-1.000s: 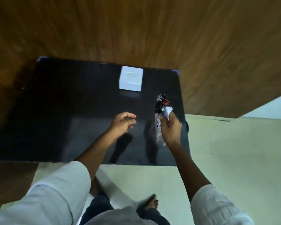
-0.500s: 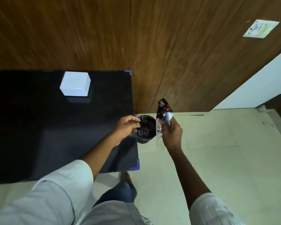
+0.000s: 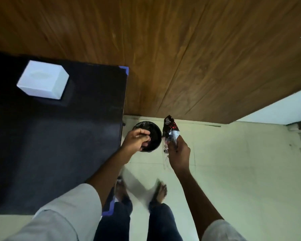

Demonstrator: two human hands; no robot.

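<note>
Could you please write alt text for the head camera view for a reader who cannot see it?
Seen from above, a person's right hand grips a dark red-spotted wrapper beside a black bin on the pale floor, while the curled left hand hovers over the bin. A white box sits on the black table at left.

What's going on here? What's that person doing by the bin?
A person stands beside a black table. The right hand grips a crinkly snack packet next to a small black bin on the floor. The left hand, fingers curled, hovers over the bin; whether it holds anything is unclear. A white box sits on the table.
</note>
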